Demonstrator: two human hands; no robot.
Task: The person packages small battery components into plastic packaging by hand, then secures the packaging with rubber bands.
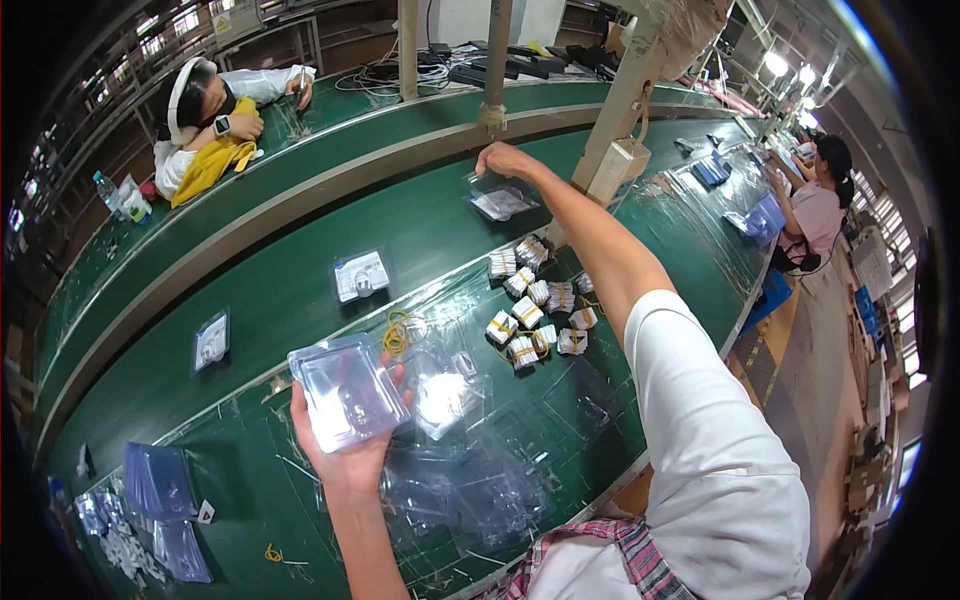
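Note:
My left hand (pixel 345 452) holds a clear plastic blister tray (pixel 348 395) from below, its thumb and fingers around the edges. It may be a stack of several trays; the shine makes this hard to tell. Stretched out over the conveyor belt (pixel 430 225), my right hand (pixel 507 161) has its fingers curled at the far edge of a clear plastic package (pixel 502 204) with a white insert. Other such packages lie on the belt, one in the middle (pixel 361 277) and one further left (pixel 212 340).
Banded bundles of small white pieces (pixel 527 312) lie on the bench beside yellow rubber bands (pixel 397 332). Loose clear trays (pixel 465 500) spread in front of me. A post (pixel 625 120) stands near my right arm. Co-workers sit across the belt (pixel 205 120) and at right (pixel 820 205).

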